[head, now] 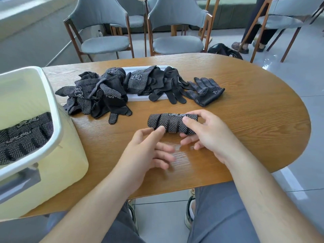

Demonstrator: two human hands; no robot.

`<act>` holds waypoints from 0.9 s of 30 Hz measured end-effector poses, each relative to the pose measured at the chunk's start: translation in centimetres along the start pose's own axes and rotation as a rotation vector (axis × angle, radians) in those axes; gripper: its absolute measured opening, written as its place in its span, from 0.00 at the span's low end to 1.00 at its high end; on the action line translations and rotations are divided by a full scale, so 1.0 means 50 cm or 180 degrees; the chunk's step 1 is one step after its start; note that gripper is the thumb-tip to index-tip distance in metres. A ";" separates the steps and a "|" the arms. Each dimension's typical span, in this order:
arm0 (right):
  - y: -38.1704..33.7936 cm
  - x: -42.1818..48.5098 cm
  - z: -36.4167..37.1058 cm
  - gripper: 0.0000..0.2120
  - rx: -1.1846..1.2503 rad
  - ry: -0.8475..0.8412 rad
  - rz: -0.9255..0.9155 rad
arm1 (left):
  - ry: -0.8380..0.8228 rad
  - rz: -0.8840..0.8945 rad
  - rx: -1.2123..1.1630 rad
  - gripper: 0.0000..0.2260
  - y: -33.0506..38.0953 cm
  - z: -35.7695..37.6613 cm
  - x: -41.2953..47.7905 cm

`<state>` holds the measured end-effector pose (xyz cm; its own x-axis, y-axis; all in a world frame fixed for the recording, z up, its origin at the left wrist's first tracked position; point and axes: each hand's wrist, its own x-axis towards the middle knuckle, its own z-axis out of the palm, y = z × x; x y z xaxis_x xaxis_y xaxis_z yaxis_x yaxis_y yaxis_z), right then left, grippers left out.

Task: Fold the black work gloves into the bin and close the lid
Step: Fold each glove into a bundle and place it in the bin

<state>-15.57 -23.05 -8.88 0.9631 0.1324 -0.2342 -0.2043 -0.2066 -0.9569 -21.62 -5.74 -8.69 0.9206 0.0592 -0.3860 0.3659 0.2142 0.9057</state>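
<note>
A folded bundle of black dotted work gloves [171,124] lies on the wooden table [254,123] in front of me. My right hand [206,135] grips its right end, thumb on top and fingers curled beneath. My left hand [149,149] touches the bundle's near left edge with its fingertips, fingers relaxed. A loose pile of black gloves [108,90] sprawls behind, partly over a white lid [145,98]. One flat glove [206,92] lies at the pile's right. The pale yellow bin [52,155] stands open at left, with folded gloves [24,137] inside.
Grey upholstered chairs [177,32] stand along the table's far side. A black bag [222,50] lies on the floor beyond the table. A seated person's legs [252,32] show at the upper right. My knees sit under the near edge.
</note>
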 end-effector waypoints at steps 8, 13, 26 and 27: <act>0.002 -0.010 -0.015 0.07 -0.0227 0.0002 -0.0185 | -0.0149 0.0068 -0.0428 0.20 0.024 0.032 0.037; -0.013 -0.021 -0.029 0.08 -0.0094 -0.0067 -0.0253 | -0.0073 0.0096 -0.0399 0.15 0.029 0.044 0.047; -0.129 -0.046 -0.005 0.08 0.0591 -0.0512 -0.0708 | 0.0133 0.1065 -0.0387 0.21 0.142 0.006 -0.060; -0.146 -0.050 0.003 0.08 0.0627 -0.0595 -0.0748 | 0.0152 0.1121 -0.0340 0.21 0.158 -0.003 -0.078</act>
<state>-16.53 -21.73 -1.35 0.9429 0.3329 -0.0138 -0.0285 0.0391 -0.9988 -22.33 -4.13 -0.04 0.9793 0.1923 -0.0639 0.0091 0.2731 0.9620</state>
